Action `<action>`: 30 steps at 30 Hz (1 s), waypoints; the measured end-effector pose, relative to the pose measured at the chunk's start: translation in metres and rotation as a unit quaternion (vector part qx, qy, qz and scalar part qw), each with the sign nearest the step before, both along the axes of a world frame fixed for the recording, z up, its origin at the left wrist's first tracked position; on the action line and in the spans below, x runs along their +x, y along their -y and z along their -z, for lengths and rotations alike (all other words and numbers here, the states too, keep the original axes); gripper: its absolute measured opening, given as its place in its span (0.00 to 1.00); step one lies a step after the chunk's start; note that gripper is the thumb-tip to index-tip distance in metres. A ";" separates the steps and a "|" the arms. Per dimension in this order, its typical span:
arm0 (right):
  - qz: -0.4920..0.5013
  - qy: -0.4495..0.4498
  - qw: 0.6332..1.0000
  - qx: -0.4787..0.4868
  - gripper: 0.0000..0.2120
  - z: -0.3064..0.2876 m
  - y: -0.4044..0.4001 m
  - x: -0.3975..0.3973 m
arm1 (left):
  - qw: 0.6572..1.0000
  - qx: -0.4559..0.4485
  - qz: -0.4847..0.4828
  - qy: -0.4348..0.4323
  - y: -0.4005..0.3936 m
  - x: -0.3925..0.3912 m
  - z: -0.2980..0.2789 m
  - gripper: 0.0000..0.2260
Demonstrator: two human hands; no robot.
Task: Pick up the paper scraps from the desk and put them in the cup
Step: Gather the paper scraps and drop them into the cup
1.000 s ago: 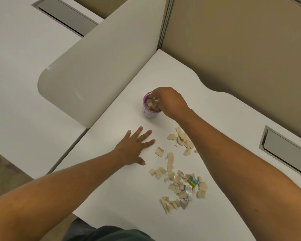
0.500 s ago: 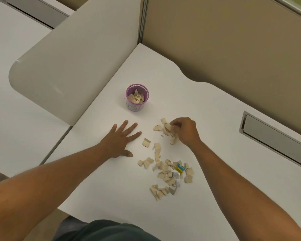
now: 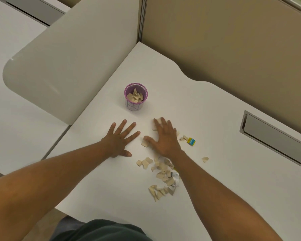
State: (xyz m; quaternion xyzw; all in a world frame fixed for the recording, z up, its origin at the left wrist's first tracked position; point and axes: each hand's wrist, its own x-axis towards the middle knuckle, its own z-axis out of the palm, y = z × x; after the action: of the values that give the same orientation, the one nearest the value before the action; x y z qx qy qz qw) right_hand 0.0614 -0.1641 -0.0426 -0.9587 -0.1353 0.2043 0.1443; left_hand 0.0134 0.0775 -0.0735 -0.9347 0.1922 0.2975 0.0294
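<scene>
A purple cup [image 3: 135, 105] stands on the white desk [image 3: 122, 197], partly filled with beige paper scraps. Several more beige scraps [image 3: 162, 178] lie scattered in front of it, one stray scrap [image 3: 205, 159] off to the right. My right hand [image 3: 163, 138] lies flat, fingers spread, on top of the upper scraps; a few peek out at its fingertips and thumb. Just left of it, my left hand [image 3: 120, 140] rests flat on bare desk with fingers apart, holding nothing.
A small yellow and blue piece [image 3: 191, 141] lies right of my right hand. A grey divider panel [image 3: 73, 63] rises left of the cup, a tan partition [image 3: 224, 49] behind. A grey cable hatch [image 3: 271, 140] sits at the desk's right.
My right hand left the cup, came down to the scrap pile and now lies spread flat over it. Scraps have scattered; the yellow-blue piece now lies further right. My left hand stays put.
</scene>
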 end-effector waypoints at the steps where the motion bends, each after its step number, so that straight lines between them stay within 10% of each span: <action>1: -0.027 0.008 1.000 -0.008 0.39 0.003 -0.004 -0.007 | 1.000 -0.002 0.000 0.004 -0.001 0.000 0.002 0.46; 13: -0.048 0.146 0.985 0.074 0.09 -0.007 0.027 -0.043 | 1.000 -0.008 0.002 0.027 -0.003 -0.003 0.011 0.46; 21: 0.069 0.048 0.996 0.013 0.32 -0.015 0.048 -0.004 | 1.000 0.006 0.001 0.009 -0.002 0.000 0.009 0.45; 30: -0.020 0.028 0.996 -0.082 0.38 -0.005 0.026 -0.065 | 1.000 0.012 0.004 0.000 0.000 -0.001 0.003 0.45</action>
State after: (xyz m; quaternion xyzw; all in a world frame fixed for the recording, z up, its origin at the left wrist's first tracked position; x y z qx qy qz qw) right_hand -0.0033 -0.1900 -0.0380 -0.9696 -0.1416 0.1911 0.0573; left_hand 0.0126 0.0775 -0.0764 -0.9335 0.1926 0.2994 0.0423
